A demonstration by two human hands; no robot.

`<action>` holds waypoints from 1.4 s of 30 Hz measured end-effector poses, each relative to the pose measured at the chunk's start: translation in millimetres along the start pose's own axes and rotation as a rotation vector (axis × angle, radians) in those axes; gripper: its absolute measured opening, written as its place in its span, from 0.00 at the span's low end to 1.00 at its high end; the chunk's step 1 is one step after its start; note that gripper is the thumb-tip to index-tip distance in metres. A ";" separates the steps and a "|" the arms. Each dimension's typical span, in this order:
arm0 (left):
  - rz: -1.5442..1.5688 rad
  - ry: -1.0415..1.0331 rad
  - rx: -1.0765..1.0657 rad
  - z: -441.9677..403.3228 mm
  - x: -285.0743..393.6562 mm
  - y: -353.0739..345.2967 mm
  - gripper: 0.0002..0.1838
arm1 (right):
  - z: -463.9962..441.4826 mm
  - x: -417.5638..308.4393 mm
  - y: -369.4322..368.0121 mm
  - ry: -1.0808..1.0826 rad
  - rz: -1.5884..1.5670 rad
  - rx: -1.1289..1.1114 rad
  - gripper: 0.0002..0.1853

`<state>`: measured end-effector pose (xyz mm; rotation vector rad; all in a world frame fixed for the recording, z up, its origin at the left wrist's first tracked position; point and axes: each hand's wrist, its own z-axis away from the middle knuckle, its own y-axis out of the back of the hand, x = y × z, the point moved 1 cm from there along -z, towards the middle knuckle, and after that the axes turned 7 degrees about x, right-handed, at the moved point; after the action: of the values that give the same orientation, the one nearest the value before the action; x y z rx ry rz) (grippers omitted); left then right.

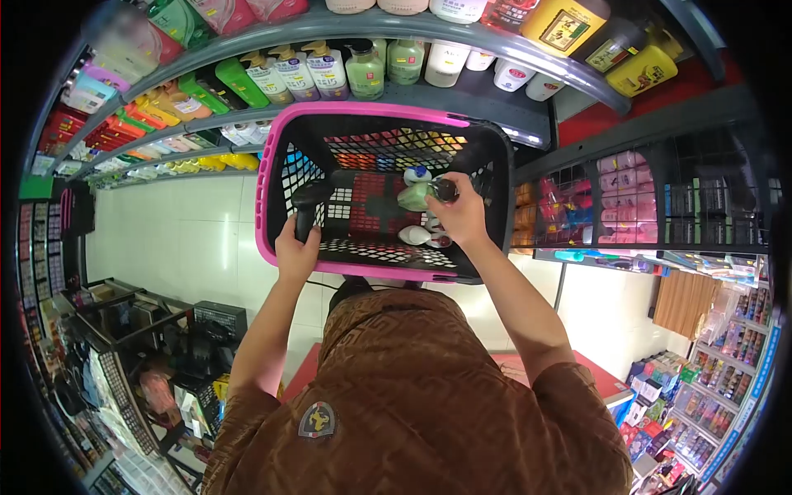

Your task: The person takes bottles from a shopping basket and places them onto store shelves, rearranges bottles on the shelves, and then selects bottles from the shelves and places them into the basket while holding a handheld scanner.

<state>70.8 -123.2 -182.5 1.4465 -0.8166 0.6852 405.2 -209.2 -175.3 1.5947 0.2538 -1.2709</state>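
A black basket with a pink rim [266, 177] stands in front of my body. My left hand [299, 247] is wrapped round the handle of a black handheld device [308, 202], perhaps a scanner, over the basket's left side. Inside the basket at the right, my right hand [460, 213] grips a green bottle [415, 197] near its dark top. A white bottle with a blue part [417, 174] lies just beyond the green one. Nearer to me in the basket are white bottles [415, 235], partly hidden from view.
A shelf [487, 33] with rows of pump bottles [327, 73] runs along behind the basket. Packaged goods [624, 194] fill a rack at the right. Black crates and a rack [124, 326] stand at the lower left. Pale floor tiles [177, 239] show at the left.
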 end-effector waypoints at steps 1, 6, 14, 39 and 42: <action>0.000 0.003 -0.010 -0.7 1.9 6.4 0.20 | 0.3 6.5 -11.4 -0.009 0.003 0.002 0.26; -0.022 -0.170 -0.096 -14.5 -9.7 44.7 0.20 | -4.4 29.9 -57.3 0.038 0.160 -0.008 0.31; -0.086 -0.385 -0.183 -37.6 -45.6 56.0 0.23 | 1.7 68.5 -100.5 -0.085 0.428 -0.067 0.27; -0.338 -0.361 -0.108 -35.9 -34.1 40.8 0.23 | -35.4 147.8 -156.1 -0.080 0.718 -0.567 0.23; -0.345 -0.366 -0.103 -33.8 -33.3 42.0 0.23 | -36.2 144.6 -158.9 0.004 0.684 -0.573 0.26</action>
<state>19.7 -85.7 -184.1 1.5909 -0.8377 0.1154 377.7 -168.7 -387.6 1.0454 0.0498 -0.5870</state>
